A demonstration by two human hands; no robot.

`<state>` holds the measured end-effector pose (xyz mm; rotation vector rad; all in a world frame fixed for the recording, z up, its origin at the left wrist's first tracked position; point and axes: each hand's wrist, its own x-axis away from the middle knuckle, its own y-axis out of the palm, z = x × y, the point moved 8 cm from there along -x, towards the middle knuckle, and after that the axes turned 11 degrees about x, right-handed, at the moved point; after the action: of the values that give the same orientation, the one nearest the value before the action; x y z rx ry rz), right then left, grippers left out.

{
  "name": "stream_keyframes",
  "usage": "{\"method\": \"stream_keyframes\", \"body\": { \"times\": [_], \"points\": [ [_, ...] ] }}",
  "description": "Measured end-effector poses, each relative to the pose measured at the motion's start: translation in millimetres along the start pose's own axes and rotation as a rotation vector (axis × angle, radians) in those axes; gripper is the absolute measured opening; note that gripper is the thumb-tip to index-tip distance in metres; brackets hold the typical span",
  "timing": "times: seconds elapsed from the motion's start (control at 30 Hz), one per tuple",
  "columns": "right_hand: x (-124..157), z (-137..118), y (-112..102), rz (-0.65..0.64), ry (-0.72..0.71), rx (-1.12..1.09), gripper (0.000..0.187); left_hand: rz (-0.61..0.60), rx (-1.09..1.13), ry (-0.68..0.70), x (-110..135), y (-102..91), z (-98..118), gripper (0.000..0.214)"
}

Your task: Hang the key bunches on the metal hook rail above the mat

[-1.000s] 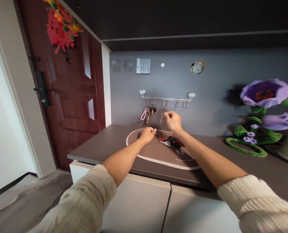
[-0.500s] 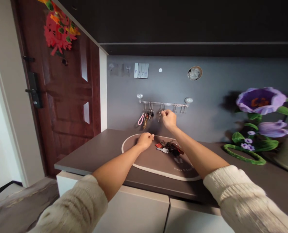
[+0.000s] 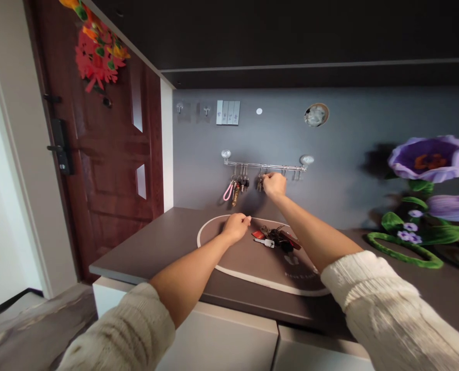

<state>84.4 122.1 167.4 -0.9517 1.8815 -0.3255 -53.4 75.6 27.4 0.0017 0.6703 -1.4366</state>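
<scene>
A clear hook rail (image 3: 268, 166) is fixed to the grey back panel. At its middle, my right hand (image 3: 274, 184) is closed in a pinch against small metal keys (image 3: 259, 183); the fingers partly cover them. Farther left on the rail hang several keys (image 3: 244, 183), a pink loop strap (image 3: 227, 192) and a dark tag with gold lettering (image 3: 235, 196). My left hand (image 3: 237, 228) hovers low over the brown mat (image 3: 248, 268), fingers pressed together; what they hold, if anything, is hidden. Beside it on the mat lies a pile of keys (image 3: 279, 238) with a silver key (image 3: 265, 242) in front.
Purple plush flowers (image 3: 432, 159) with a green looped base (image 3: 403, 252) stand right on the dark counter (image 3: 136, 247). A dark shelf (image 3: 291, 36) overhangs the niche. Two small hooks (image 3: 206, 111) and a switch plate (image 3: 228, 113) are on the panel. At left is a brown door (image 3: 109, 180).
The view has shifted slightly, so the scene sits a little farther right. My right hand has moved slightly right along the rail. My left hand has stayed nearly in place over the mat.
</scene>
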Motion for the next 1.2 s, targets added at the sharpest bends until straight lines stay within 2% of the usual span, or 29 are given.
{"method": "stream_keyframes", "body": {
  "times": [0.4, 0.6, 0.83, 1.03, 1.2],
  "points": [
    [-6, 19, 24, -0.046, -0.001, -0.081, 0.018, -0.004, 0.01, -0.013, 0, -0.2, 0, 0.034],
    [-7, 19, 29, -0.087, -0.035, -0.104, 0.018, -0.003, -0.023, -0.009, 0, -0.7, -1, 0.034],
    [10, 16, 19, -0.149, -0.054, -0.112, 0.019, -0.03, -0.031, 0.026, 4, -1.8, 5, 0.034],
    [38, 18, 1, -0.205, -0.057, -0.188, 0.017, -0.074, -0.06, 0.124, 13, -1.6, 20, 0.029],
    [66, 29, -12, -0.237, -0.054, -0.249, 0.017, -0.123, -0.072, 0.216, 20, 2.4, 31, 0.025]
  ]
}}
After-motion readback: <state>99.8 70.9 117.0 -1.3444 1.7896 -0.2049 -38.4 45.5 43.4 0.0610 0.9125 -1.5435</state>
